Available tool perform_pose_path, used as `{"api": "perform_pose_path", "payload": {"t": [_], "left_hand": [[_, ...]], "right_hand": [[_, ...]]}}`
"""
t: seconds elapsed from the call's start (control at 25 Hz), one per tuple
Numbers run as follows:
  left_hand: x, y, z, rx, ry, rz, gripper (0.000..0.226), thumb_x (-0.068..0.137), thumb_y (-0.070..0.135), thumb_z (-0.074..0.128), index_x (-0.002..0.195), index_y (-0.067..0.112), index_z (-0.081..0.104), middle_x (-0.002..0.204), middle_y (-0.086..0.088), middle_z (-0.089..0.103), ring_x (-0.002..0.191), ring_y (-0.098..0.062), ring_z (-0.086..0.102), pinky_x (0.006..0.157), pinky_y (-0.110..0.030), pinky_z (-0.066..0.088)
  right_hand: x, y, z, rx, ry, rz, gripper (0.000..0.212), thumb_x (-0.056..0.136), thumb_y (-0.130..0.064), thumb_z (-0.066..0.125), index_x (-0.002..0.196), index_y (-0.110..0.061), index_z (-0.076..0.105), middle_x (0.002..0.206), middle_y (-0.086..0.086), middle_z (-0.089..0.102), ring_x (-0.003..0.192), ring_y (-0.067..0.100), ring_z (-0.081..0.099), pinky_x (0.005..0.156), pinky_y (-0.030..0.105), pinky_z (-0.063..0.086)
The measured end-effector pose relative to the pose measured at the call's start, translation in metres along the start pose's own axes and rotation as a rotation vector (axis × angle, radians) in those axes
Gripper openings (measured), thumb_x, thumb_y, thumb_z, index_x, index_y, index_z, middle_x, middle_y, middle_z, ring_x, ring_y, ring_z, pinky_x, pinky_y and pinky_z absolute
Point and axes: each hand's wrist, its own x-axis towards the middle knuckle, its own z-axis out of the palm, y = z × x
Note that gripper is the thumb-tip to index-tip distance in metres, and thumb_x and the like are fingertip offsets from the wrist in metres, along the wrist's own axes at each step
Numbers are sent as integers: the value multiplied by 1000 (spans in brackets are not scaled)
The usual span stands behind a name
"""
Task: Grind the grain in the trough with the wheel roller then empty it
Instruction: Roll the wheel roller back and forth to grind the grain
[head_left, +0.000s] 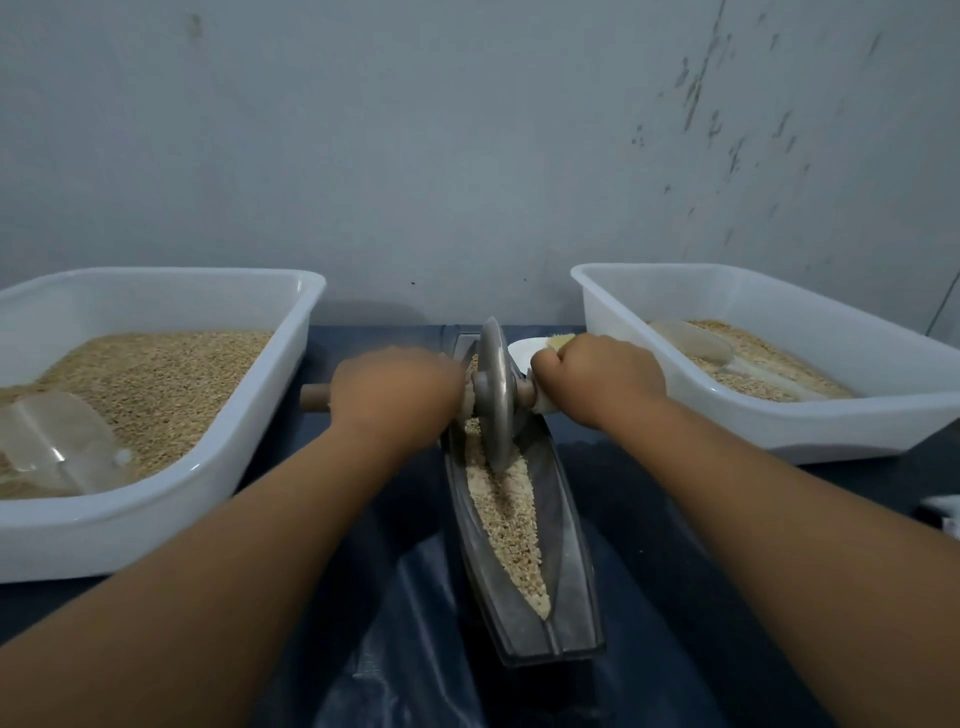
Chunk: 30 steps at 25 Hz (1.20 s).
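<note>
A narrow boat-shaped metal trough (569, 545) runs away from me down the middle of the dark table, with pale crushed grain (511, 525) along its groove. The grey metal wheel roller (493, 395) stands upright in the far half of the trough, on the grain. A wooden axle passes through it. My left hand (397, 395) grips the axle left of the wheel, and the axle's left end (314, 397) sticks out past my fist. My right hand (597, 376) grips the axle on the right side.
A white tub (171, 499) on the left holds whole grain and a clear scoop (52, 441). Another white tub (831, 431) on the right holds a thinner grain layer and a clear scoop (696, 343). A white brush (540, 345) lies behind the wheel. The wall is close behind.
</note>
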Motion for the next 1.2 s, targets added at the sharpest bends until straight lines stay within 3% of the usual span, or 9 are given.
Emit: {"api": "perform_pose_path", "payload": {"t": [0.08,0.16,0.28,0.4,0.56,0.72,0.8,1.08,1.2], "left_hand": [[-11,3,-8,2,-23,46,20,83,16,58,98,14,45,75,-2,42,66,-24,52,58,-36,51],[-27,8,-20,-26,-11,52,19,86,17,54,79,15,36,67,1,40,61,-23,52,54,-32,46],[-57,17,-34,-202,74,-79,34,94,30,32,62,19,36,57,4,42,50,-17,45,50,-28,38],[-84,14,-45,-342,116,-154,51,88,46,9,61,23,45,55,5,45,49,-13,45,52,-28,43],[-81,-1,-36,-151,83,-100,56,79,43,-11,69,19,38,60,7,37,52,-16,39,48,-26,27],[-49,-9,-9,66,34,44,22,95,21,31,106,13,49,79,-2,47,65,-24,44,55,-30,35],[-32,-14,2,100,8,0,20,94,16,43,112,11,48,87,-4,57,65,-24,45,54,-30,37],[-22,-15,-3,65,-55,-8,24,86,20,59,107,14,49,83,-4,53,67,-23,49,55,-32,43],[-50,-10,-20,87,-67,68,22,89,17,50,110,11,45,80,-3,41,67,-24,46,55,-31,37]], "right_hand": [[-16,4,-7,-48,-69,-80,29,94,-33,34,84,-15,55,83,7,55,70,21,49,62,32,37],[-39,11,-19,-131,-129,-171,20,96,-31,39,89,-13,47,80,3,49,80,26,55,61,32,38],[-78,20,-34,-133,-157,-237,28,96,-28,47,77,-16,30,69,-3,38,68,20,48,50,28,32],[-98,25,-58,-3,-168,-112,43,97,-42,33,60,-22,41,58,-1,46,54,16,45,48,30,30],[-93,22,-51,-23,-162,-85,45,96,-39,31,60,-19,46,58,1,49,55,18,46,50,30,29],[-54,11,-21,-23,27,-22,46,95,-40,27,60,-20,49,61,0,47,55,15,40,50,28,23],[-27,4,-12,-14,66,4,44,93,-42,27,64,-19,51,64,1,47,56,18,40,51,29,22],[-13,7,-6,24,3,2,41,92,-42,29,72,-18,56,71,4,51,63,21,46,52,29,24],[-44,11,-21,10,-57,-50,43,94,-41,30,66,-19,53,66,2,47,61,19,45,53,29,25]]}}
